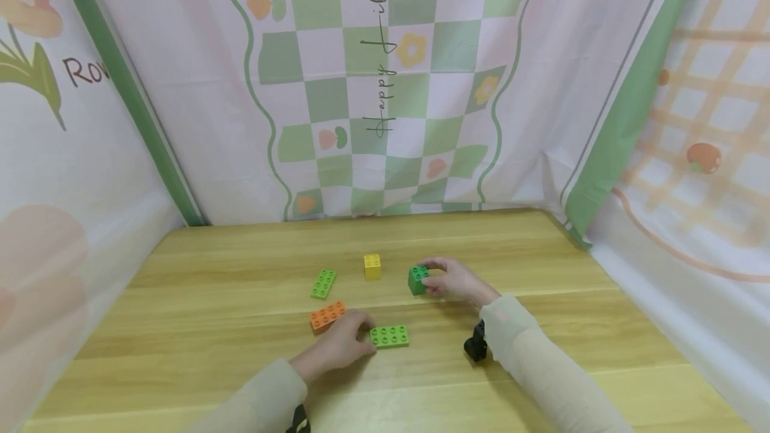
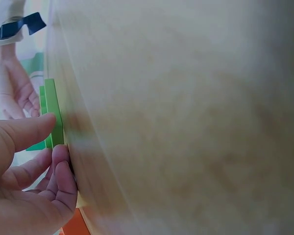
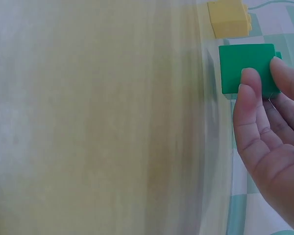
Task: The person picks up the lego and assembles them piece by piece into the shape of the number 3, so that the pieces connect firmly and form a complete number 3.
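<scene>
My left hand (image 1: 344, 343) pinches the left end of a flat light green building brick (image 1: 391, 337), studs up, at the near middle of the table. In the left wrist view the thumb lies against one side of this brick (image 2: 52, 100), with fingertips at its lower end. Farther right, my right hand (image 1: 456, 282) holds a dark green square brick (image 1: 416, 281) between thumb and fingers. The right wrist view shows the fingertips on the side of that green brick (image 3: 240, 66); whether it touches the table I cannot tell.
An orange brick (image 1: 325, 317) lies just beyond the left hand. Behind it is a second light green flat brick (image 1: 323, 283), set at a slant. A yellow square brick (image 1: 372, 266) stands left of the dark green one. Printed cloth (image 1: 385, 85) hangs behind the wooden table (image 1: 240, 259).
</scene>
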### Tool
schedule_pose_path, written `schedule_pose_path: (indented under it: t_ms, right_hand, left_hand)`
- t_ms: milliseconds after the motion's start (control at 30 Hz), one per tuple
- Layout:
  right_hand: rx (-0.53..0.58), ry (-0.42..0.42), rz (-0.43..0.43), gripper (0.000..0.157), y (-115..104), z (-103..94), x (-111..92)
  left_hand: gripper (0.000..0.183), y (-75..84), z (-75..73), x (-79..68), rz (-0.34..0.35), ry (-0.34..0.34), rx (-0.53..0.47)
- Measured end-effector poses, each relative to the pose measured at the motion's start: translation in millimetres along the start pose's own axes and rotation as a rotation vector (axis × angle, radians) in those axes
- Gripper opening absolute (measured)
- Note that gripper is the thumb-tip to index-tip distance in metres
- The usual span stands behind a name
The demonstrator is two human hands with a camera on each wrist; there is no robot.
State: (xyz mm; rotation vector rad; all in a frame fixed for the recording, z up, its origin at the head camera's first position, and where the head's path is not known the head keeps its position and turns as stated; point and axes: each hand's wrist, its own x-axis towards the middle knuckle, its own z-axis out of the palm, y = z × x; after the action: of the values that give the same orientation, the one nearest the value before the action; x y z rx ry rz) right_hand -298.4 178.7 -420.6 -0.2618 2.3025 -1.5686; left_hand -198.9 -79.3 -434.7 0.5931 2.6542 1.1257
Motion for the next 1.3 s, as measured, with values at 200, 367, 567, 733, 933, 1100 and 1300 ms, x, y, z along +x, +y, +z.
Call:
schedule_pose_path:
  t_ms: [200, 367, 567, 733, 933, 1100, 1300]
  right_hand:
    - [-0.034, -0.004, -0.042, 0.045, -2, -2.0, -3]
    - [-0.032, -0.005, -0.054, 0.044, -4, -2.7, -5]
    - [-0.023, 0.004, -0.055, 0.045, -6, -1.7, -8]
    - [-0.018, 0.003, -0.071, 0.045, -11, 0.2, -12]
    - [-0.014, -0.029, -0.107, 0.048, -15, 2.8, -16]
    - [-0.008, -0.045, -0.112, 0.051, -17, 4.3, -19]
    - [-0.003, -0.053, -0.113, 0.051, -20, 6.6, -23]
  left_hand:
    - [0.029, -2.0, 1.0, 0.4, 0.002, -0.001, -0.002]
    - [0.029, -2.1, 0.9, 0.1, -0.003, -0.002, -0.002]
    - [0.029, -1.9, 1.0, 0.3, -0.004, -0.003, -0.004]
    - [0.029, -1.5, 1.0, 0.3, -0.009, -0.004, -0.004]
    - [0.030, -0.4, 0.5, 0.1, -0.008, -0.004, -0.004]
    - [0.029, 0.1, 0.1, -0.3, -0.007, -0.005, -0.008]
    - [0.029, -0.4, 0.1, 0.2, -0.006, -0.007, -0.007]
